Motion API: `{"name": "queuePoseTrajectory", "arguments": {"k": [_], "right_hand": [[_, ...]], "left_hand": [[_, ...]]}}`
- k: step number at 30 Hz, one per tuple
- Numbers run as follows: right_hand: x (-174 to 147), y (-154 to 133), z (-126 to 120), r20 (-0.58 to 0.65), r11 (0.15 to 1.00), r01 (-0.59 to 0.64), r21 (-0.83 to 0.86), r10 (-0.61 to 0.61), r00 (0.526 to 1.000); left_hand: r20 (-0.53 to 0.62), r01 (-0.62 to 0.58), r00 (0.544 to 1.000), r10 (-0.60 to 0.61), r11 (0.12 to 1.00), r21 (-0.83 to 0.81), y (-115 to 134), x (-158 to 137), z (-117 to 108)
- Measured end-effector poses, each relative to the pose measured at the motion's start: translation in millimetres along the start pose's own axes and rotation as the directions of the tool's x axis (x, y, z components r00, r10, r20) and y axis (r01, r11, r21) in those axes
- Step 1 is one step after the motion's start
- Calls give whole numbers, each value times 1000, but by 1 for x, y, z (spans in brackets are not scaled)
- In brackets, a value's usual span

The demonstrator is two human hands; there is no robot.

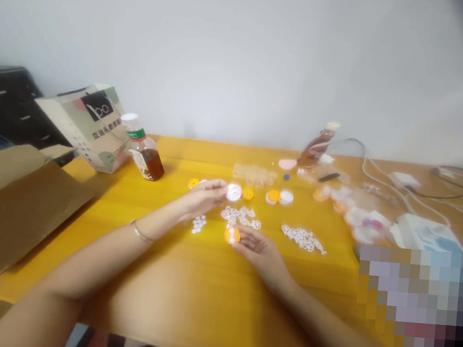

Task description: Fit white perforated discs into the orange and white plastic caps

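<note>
My left hand (207, 197) reaches over the middle of the table, its closed fingers holding a round white disc (233, 192) by the edge. Lower and nearer to me, my right hand (259, 249) pinches an orange disc (232, 235) with white spots on its face. Between and behind the hands lies a cluster of small white openwork pieces (238, 215). A second pile of white openwork pieces (303, 238) is to the right. Small white round pieces (199, 224) sit below my left wrist. Another orange disc (247, 194) rests just right of the white one.
Clear small cups (255, 174) stand behind the discs. At the left are a cardboard box (24, 205), a paper bag (94, 125) and a bottle of dark drink (147, 156). Another bottle (317, 145), cables (375, 174) and a white box (427, 233) are on the right.
</note>
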State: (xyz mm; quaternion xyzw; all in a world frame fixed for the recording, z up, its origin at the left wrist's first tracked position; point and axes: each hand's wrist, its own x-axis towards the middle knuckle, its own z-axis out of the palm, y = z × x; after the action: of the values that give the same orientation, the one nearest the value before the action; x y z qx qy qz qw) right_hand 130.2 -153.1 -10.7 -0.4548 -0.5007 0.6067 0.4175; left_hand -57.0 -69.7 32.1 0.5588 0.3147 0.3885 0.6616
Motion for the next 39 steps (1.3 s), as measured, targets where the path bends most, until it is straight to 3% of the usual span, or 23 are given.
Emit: {"name": "queuePoseTrajectory", "arguments": {"k": [3,6,15,20,23,28,33,39], "right_hand": [[-1,-1,0,-36,1000,8,-2,-8,999],[-2,-3,0,-66,999,29,-24,-30,997],[-2,-6,1,-76,995,91,-39,-93,993],[-2,-2,1,-71,994,98,-52,-101,992],[-2,-1,1,-56,995,91,-44,-94,994],[-2,-1,1,-42,994,69,-79,-73,996],[-2,1,1,-26,995,76,-61,-78,997],[-2,2,1,14,997,75,0,-75,997]], "left_hand": [[25,74,997,-72,994,-76,-1,-30,-3],[35,83,996,-82,996,-19,-8,-44,-1],[32,51,998,-54,996,72,-25,-42,4],[42,-24,999,13,965,262,-23,-45,11],[47,-113,994,103,905,410,-22,-48,17],[102,-245,965,240,703,667,-19,-53,26],[160,-271,956,245,539,797,-17,-59,31],[205,-292,951,231,455,841,-15,-62,34]]}}
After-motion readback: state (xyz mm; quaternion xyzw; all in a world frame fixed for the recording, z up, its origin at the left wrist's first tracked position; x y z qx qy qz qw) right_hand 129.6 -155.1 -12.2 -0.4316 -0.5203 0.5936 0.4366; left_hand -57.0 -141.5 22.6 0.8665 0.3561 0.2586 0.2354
